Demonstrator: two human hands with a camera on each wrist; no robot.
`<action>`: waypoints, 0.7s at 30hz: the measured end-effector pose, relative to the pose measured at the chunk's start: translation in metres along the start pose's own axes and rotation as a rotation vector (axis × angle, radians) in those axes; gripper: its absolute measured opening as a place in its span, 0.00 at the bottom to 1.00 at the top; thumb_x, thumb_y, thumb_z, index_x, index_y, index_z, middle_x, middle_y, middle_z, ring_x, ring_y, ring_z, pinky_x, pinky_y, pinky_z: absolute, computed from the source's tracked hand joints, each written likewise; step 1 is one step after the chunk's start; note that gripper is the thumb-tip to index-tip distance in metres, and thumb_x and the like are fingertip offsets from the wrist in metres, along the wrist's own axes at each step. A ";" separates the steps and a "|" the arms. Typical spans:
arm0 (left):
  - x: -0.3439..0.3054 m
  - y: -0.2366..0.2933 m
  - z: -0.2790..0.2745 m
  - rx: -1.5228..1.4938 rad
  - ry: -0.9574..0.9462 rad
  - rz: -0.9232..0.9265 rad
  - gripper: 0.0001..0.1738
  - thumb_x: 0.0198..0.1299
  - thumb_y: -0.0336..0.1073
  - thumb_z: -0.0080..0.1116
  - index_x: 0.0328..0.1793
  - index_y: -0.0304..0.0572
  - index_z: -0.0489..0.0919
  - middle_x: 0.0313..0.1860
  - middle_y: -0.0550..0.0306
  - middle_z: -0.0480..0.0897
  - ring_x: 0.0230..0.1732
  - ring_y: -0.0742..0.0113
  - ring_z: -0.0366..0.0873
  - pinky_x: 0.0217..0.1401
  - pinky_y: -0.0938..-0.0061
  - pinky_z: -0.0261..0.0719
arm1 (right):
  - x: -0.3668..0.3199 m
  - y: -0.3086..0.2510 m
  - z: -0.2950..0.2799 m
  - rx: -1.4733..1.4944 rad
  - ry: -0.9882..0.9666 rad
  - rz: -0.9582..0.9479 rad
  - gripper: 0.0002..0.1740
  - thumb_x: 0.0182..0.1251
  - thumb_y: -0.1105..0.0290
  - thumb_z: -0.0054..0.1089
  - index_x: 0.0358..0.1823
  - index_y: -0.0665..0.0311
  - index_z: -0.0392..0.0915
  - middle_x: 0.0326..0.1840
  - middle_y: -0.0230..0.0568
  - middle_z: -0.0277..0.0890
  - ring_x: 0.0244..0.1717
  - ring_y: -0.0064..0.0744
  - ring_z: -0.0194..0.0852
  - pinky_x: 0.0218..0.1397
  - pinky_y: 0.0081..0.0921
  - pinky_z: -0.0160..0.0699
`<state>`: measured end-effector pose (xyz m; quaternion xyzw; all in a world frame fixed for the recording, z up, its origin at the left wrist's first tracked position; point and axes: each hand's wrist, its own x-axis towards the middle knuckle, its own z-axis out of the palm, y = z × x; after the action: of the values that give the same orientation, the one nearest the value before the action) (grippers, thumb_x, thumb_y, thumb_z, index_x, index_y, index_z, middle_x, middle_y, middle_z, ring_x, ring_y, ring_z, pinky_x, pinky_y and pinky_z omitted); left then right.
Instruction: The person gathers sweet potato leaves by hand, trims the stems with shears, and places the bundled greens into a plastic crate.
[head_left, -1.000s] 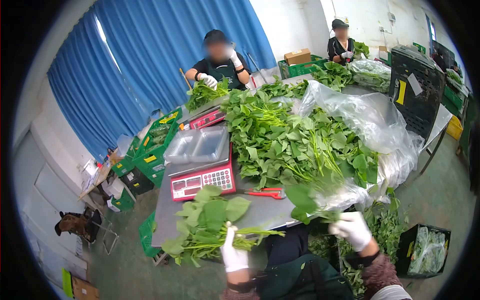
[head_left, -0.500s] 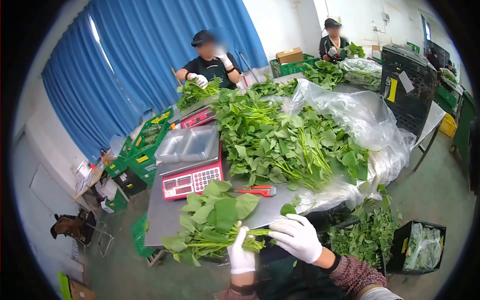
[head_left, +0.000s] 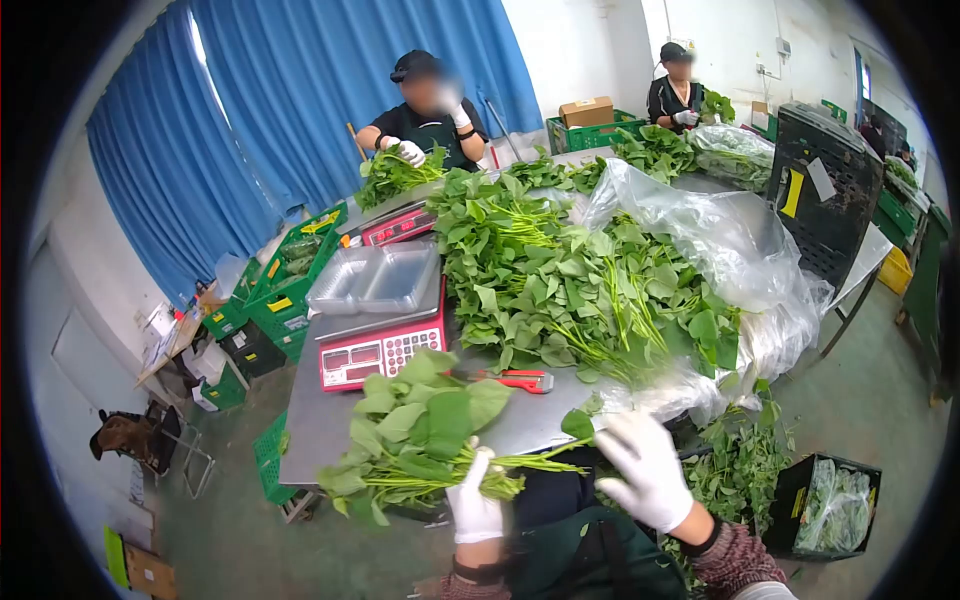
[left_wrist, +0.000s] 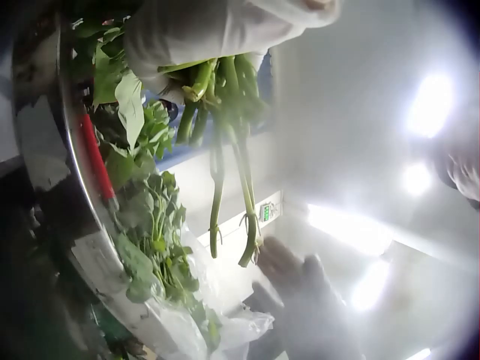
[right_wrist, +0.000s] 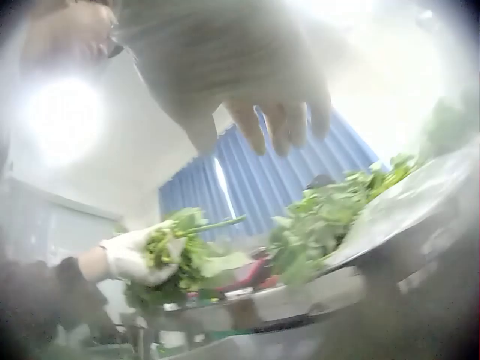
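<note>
My white-gloved left hand (head_left: 475, 505) grips a bunch of leafy green stems (head_left: 415, 430) just in front of the table's near edge, leaves to the left and cut ends to the right. Two longer stems (left_wrist: 247, 225) stick out past the others in the left wrist view. To the right of those ends is my gloved right hand (head_left: 645, 470), slightly blurred, its fingers extended and holding nothing. Seen in the right wrist view, the right hand's fingers (right_wrist: 281, 127) are straight, with the left hand (right_wrist: 142, 255) and its bunch beyond them.
A big heap of greens (head_left: 560, 270) covers the table's middle, beside clear plastic sheeting (head_left: 720, 230). A red scale (head_left: 385, 350) carries clear trays (head_left: 375, 277); a red cutter (head_left: 525, 380) lies near it. Black crate (head_left: 825, 510) at lower right. Two people work across the table.
My right hand came from the right with a leafy stem to the bunch's stem ends, then drew back rightward, emptied and open. The left hand kept its hold on the bunch.
</note>
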<state>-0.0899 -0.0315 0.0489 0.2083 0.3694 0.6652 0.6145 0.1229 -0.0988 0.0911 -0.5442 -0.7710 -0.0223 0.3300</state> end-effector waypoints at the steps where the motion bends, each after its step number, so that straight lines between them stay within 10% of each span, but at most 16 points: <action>1: -0.002 -0.003 0.001 0.009 -0.016 -0.021 0.17 0.58 0.23 0.56 0.54 0.34 0.71 0.36 0.57 0.77 0.30 0.74 0.75 0.32 0.84 0.75 | 0.008 -0.009 0.004 -0.027 -0.070 -0.066 0.29 0.50 0.60 0.65 0.55 0.62 0.71 0.57 0.47 0.68 0.62 0.44 0.62 0.64 0.42 0.59; 8: -0.001 0.003 -0.025 0.097 -0.189 0.014 0.19 0.58 0.22 0.54 0.56 0.33 0.69 0.50 0.44 0.78 0.33 0.69 0.76 0.36 0.78 0.76 | 0.007 0.013 0.074 0.248 0.071 -0.043 0.06 0.61 0.67 0.53 0.32 0.60 0.77 0.27 0.40 0.72 0.29 0.42 0.71 0.34 0.31 0.71; 13: 0.002 -0.002 -0.026 0.027 -0.234 -0.048 0.21 0.53 0.19 0.54 0.56 0.29 0.67 0.51 0.34 0.76 0.34 0.64 0.77 0.38 0.75 0.77 | 0.023 0.017 0.043 1.448 0.541 0.508 0.15 0.73 0.66 0.38 0.32 0.67 0.71 0.25 0.35 0.70 0.28 0.27 0.70 0.37 0.26 0.69; 17: -0.001 -0.016 -0.020 0.131 -0.282 -0.076 0.20 0.55 0.22 0.55 0.55 0.29 0.68 0.52 0.36 0.76 0.44 0.58 0.79 0.46 0.71 0.78 | 0.025 -0.012 0.049 1.144 0.275 0.652 0.14 0.70 0.65 0.43 0.28 0.63 0.71 0.18 0.32 0.68 0.21 0.27 0.69 0.27 0.25 0.68; 19: -0.006 -0.024 -0.018 0.209 -0.304 0.048 0.21 0.58 0.27 0.55 0.57 0.30 0.68 0.50 0.38 0.77 0.49 0.56 0.78 0.55 0.66 0.75 | 0.025 -0.019 0.076 0.215 0.163 -0.149 0.09 0.64 0.66 0.51 0.27 0.60 0.73 0.17 0.34 0.68 0.17 0.36 0.68 0.23 0.33 0.67; 21: -0.006 -0.024 -0.025 0.197 -0.322 0.033 0.21 0.59 0.28 0.55 0.57 0.30 0.67 0.50 0.39 0.78 0.49 0.55 0.78 0.56 0.65 0.75 | 0.020 -0.042 0.087 0.340 0.066 0.049 0.04 0.57 0.67 0.57 0.28 0.57 0.74 0.18 0.35 0.69 0.18 0.41 0.69 0.25 0.36 0.68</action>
<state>-0.0912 -0.0443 0.0154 0.3772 0.3262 0.5938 0.6314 0.0408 -0.0655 0.0475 -0.4982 -0.7389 0.0985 0.4430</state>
